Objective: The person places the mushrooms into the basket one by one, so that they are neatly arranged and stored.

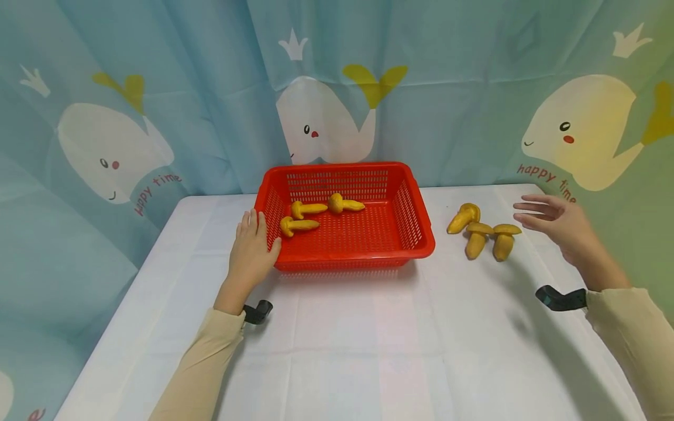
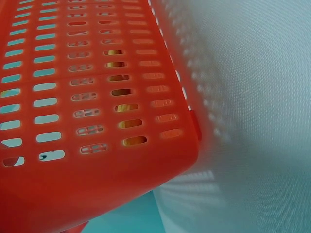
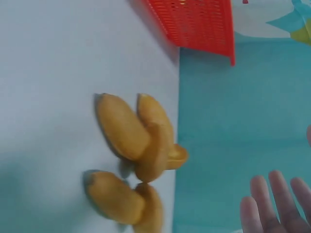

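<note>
My left hand [image 1: 253,248] rests against the left end of a red slotted plastic basket [image 1: 353,256], fingers straight along its rim. Three yellow-brown mushrooms lie inside the basket, one of them a mushroom [image 1: 344,204] near its middle. To the right of the basket, three more mushrooms sit close together on the white cloth, among them a mushroom [image 1: 504,241] at the right of the group. Above and just right of that group hovers my right hand [image 1: 560,225], its fingers loosely bent and holding nothing. In the right wrist view its fingertips [image 3: 275,194] are apart from the mushrooms.
A white cloth covers the table [image 1: 358,345]. Behind it hangs a blue-green curtain [image 1: 210,117] printed with white whales, close to the basket's back. Dark camera mounts [image 1: 560,298] stick out from both wrists.
</note>
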Available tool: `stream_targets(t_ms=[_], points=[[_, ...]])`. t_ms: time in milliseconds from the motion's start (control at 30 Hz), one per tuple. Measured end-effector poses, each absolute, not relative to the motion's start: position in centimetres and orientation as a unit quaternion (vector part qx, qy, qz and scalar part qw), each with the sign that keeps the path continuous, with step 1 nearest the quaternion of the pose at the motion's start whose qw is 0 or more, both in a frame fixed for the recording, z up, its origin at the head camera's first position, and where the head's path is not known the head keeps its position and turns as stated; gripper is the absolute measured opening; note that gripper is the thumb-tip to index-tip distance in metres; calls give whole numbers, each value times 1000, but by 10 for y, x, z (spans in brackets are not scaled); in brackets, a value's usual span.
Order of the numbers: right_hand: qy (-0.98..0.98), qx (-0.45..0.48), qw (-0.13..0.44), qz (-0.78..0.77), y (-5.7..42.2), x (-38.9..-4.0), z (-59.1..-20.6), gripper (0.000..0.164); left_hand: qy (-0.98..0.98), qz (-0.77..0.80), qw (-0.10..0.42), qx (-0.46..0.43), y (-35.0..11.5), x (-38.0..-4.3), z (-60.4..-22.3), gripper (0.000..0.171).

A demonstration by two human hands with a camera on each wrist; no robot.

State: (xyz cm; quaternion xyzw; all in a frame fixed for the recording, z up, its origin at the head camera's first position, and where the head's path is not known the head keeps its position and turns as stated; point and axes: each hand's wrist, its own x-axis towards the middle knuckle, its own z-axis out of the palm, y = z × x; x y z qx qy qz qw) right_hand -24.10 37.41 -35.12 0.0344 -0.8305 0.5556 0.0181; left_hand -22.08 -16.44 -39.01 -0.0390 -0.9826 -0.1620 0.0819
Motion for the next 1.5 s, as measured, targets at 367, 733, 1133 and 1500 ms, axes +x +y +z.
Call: stream_targets(t_ms=[367,733,1133,1500], points=[[-698,-29,38,714,376,-233,-384,29,-983,-162,80,-37,-164,-221,-389,70],[-680,-106,42,724,382,-235,-409,34,-982,-166,80,-37,-165,-221,-391,70],[-695,-157,35,701,383,-241,-428,37,-983,-164,79,-36,-164,-221,-391,70],[-754,-172,30,633,380,-250,-435,37,-983,-161,83,-35,-164,-221,-391,70]])
